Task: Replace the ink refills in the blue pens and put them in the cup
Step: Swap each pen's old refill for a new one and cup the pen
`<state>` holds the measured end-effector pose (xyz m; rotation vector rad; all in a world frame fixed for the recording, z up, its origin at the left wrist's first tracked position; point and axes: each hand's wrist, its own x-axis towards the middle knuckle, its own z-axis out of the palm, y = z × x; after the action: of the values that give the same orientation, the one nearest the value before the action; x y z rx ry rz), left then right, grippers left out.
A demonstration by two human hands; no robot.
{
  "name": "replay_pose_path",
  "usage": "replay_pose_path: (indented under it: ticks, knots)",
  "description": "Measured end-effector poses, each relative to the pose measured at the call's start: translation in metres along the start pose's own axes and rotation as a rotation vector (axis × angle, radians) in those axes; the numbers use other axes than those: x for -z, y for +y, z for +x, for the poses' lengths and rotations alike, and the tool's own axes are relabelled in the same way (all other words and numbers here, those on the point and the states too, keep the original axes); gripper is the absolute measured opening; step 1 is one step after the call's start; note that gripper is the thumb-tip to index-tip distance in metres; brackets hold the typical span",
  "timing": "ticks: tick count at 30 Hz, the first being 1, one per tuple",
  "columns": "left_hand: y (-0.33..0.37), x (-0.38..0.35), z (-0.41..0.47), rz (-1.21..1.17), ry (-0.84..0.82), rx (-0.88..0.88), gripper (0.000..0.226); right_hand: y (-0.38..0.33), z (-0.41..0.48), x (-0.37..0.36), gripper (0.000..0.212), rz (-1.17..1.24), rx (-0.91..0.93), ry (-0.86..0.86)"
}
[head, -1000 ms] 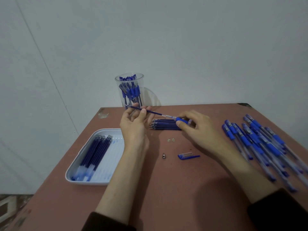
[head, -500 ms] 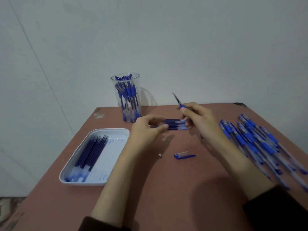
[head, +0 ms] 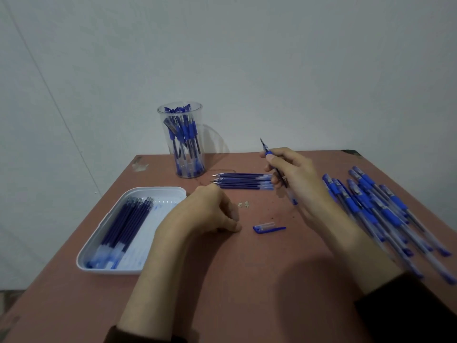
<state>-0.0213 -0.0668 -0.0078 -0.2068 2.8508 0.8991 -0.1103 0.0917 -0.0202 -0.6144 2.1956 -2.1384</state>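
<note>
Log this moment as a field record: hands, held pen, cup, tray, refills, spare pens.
left hand: fingers curled, tips on the reddish-brown table beside the loose blue pen cap; grip unclear
right hand: grips an uncapped blue pen, tip up
clear plastic cup: upright at the far edge, holds standing blue pens
white plastic tray: left side, holds a bundle of dark refills
row of dark blue ink refills: on the table between cup and right hand
pile of capped blue pens: right side of table
</note>
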Motion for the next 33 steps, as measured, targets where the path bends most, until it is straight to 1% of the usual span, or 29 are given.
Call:
replay_pose_path:
  ticks: [2, 3, 4, 5, 7, 10, 12, 14, 16, 20, 23, 25, 28, 31, 33]
  knots:
    - [0.000, -0.002, 0.001, -0.003, 0.080, -0.015, 0.008, 0.002, 0.001, 0.000, 0.012, -0.018, -0.001, 0.000]
    - [0.000, -0.003, 0.002, -0.030, 0.163, -0.034, 0.004, 0.003, 0.001, 0.000, 0.012, -0.029, 0.002, -0.001]
    - [0.000, -0.006, 0.005, -0.121, 0.254, -0.056, 0.008, 0.003, 0.001, 0.000, 0.012, -0.040, 0.006, -0.007]
    - [0.001, -0.007, 0.007, -0.278, 0.327, -0.074, 0.011, 0.004, 0.000, 0.000, 0.012, -0.051, 0.013, -0.015]
    - [0.003, -0.007, 0.013, -0.656, 0.419, -0.104, 0.014, 0.004, -0.001, -0.002, 0.011, -0.074, 0.025, -0.038]
    - [0.007, -0.006, 0.014, -1.189, 0.461, -0.113, 0.008, 0.002, -0.005, -0.007, 0.011, -0.121, 0.044, -0.091]
    - [0.007, -0.007, 0.015, -1.403, 0.453, -0.113, 0.008, 0.002, -0.008, -0.009, 0.011, -0.150, 0.071, -0.138]
    - [0.007, -0.007, 0.015, -1.497, 0.428, -0.120, 0.008, 0.002, -0.009, -0.010, 0.011, -0.179, 0.099, -0.164]
    - [0.008, -0.008, 0.016, -1.521, 0.406, -0.130, 0.008, 0.003, -0.009, -0.011, 0.011, -0.188, 0.107, -0.169]
    - [0.009, -0.009, 0.017, -1.499, 0.362, -0.164, 0.008, 0.004, -0.008, -0.011, 0.011, -0.241, 0.134, -0.168]
    - [0.009, -0.010, 0.017, -1.482, 0.354, -0.173, 0.008, 0.005, -0.008, -0.010, 0.014, -0.245, 0.152, -0.158]
    - [0.009, -0.010, 0.017, -1.449, 0.359, -0.174, 0.008, 0.005, -0.008, -0.010, 0.014, -0.290, 0.173, -0.152]
    - [0.009, -0.012, 0.017, -1.358, 0.390, -0.178, 0.007, 0.006, -0.008, -0.010, 0.016, -0.312, 0.203, -0.124]
    - [0.007, -0.015, 0.019, -1.174, 0.421, -0.169, 0.007, 0.004, -0.011, -0.011, 0.014, -0.361, 0.224, -0.113]
    - [0.006, -0.016, 0.019, -1.128, 0.426, -0.167, 0.008, 0.002, -0.012, -0.010, 0.015, -0.375, 0.225, -0.108]
